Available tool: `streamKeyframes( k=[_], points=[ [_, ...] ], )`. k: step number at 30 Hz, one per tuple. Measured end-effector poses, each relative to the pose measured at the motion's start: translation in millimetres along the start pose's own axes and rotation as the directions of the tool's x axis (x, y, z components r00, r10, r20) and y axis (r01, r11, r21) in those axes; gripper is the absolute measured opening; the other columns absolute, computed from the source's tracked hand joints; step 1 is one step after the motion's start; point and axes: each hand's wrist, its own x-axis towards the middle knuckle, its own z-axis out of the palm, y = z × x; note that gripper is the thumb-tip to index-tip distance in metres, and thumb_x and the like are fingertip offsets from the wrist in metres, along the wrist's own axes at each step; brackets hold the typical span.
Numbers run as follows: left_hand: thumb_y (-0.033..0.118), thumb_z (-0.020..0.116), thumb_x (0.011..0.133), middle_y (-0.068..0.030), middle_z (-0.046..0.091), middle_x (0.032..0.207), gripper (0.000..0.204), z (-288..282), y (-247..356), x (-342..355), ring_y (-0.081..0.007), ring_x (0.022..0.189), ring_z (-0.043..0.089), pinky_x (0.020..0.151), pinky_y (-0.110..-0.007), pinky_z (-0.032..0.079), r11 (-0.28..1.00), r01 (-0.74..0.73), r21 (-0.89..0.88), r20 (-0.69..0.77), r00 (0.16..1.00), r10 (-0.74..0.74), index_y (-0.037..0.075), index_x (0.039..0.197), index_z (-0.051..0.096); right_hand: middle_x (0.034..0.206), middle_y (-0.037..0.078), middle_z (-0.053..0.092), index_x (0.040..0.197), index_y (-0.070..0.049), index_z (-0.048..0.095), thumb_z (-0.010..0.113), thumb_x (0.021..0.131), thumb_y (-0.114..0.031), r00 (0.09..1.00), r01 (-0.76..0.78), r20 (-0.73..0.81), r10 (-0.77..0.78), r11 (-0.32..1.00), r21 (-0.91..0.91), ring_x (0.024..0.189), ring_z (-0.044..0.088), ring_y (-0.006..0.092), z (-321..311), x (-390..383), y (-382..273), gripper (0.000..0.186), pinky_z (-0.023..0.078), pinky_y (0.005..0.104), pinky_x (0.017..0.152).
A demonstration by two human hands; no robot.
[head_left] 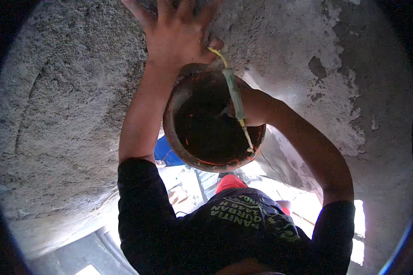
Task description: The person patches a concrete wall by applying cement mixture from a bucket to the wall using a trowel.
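A round dark bucket (181,151) with a worn, orange-streaked rim hangs or rests in front of me; what supports it is hidden. Its inside is very dark, so I cannot make out any contents. Across its right side runs a yellow cord handle (244,133) with a pale green sleeve, knotted at the near rim. Beyond the rim, my left hand (176,39) lies with fingers spread against the rough grey wall, its thumb beside the handle's far end. My right hand (252,107) reaches over the right rim into the bucket, passing under the handle; its fingers are lost in shadow.
Rough cement wall (73,91) rises on the left, with a patchy, flaking wall (316,87) on the right. Below the bucket are a blue object (169,153), brightly lit ground and my red-clothed leg (231,182). A thin wire (271,166) hangs right of the bucket.
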Motion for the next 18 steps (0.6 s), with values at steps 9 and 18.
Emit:
streamKeyframes(
  k=[9, 18],
  points=[
    [0.087, 0.058, 0.058, -0.0097, 0.025, 0.163, 0.087, -0.3, -3.2, -11.6, -0.0501, 0.15, 0.002, 0.104, -0.083, -0.008, 1.0, -0.014, -0.015, -0.014, 1.0, 0.013, 0.03, 0.123, 0.071, 0.101, 0.021, 0.069, 0.105, -0.004, 0.07, 0.063, 0.086, -0.021, 0.949, -0.088, 0.316, -0.017, 0.945, 0.314, 0.094, 0.068, 0.0337, -14.0, 17.1, -48.9, 0.027, 0.054, 0.0425, 0.084],
    [0.088, 0.057, 0.059, -0.0118, 0.031, 0.159, 0.086, 0.9, -6.2, -6.3, -0.051, 0.15, 0.006, 0.103, -0.085, -0.006, 1.0, -0.011, -0.002, -0.036, 0.999, 0.011, 0.027, 0.118, 0.073, 0.061, 0.003, 0.06, 0.11, -0.005, 0.073, 0.061, 0.098, -0.038, 0.873, -0.448, 0.478, 0.092, 0.538, 0.714, 0.046, 0.051, 0.0095, -32.8, -50.3, 23.6, 0.037, 0.044, 0.0298, 0.045]
  ],
)
